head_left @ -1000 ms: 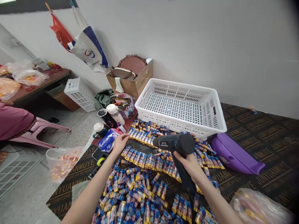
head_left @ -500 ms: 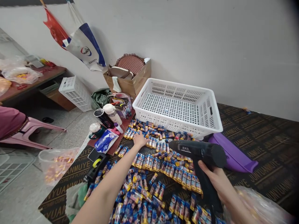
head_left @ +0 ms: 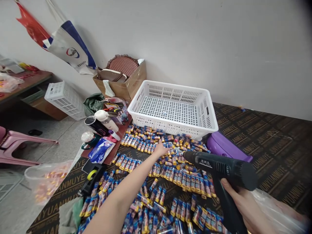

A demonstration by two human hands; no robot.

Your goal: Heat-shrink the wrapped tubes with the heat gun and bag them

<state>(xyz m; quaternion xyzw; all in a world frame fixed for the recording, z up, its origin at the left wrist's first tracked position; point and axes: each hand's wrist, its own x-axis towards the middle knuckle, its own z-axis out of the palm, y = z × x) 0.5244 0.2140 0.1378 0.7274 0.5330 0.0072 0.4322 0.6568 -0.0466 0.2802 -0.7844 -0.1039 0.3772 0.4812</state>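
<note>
My right hand [head_left: 240, 198] is wrapped around the handle of a black heat gun [head_left: 219, 165], whose nozzle points left over the small tubes. My left hand [head_left: 161, 150] reaches in among the tubes at the back, just left of the nozzle. Its thumb and fingers are apart, and the fingertips touch or hover over the tubes; which, I cannot tell. Blue-and-yellow printed tubes [head_left: 185, 178] lie side by side in rows. Looser tubes [head_left: 156, 133] lie behind my left hand, and a jumbled heap sits at the front, partly hidden by my left forearm.
A white plastic crate [head_left: 173, 126] stands behind the tubes, beside a purple plastic tray [head_left: 226, 148]. Left are a tape dispenser [head_left: 91, 178], a tissue pack [head_left: 100, 150], a white bottle [head_left: 106, 120] and a cardboard box [head_left: 134, 83]. A clear plastic bag [head_left: 278, 211] lies right.
My left hand has moved right along the row of tubes, toward the nozzle. The heat gun has shifted slightly right and down in view. The whole scene has slid left as the camera turned.
</note>
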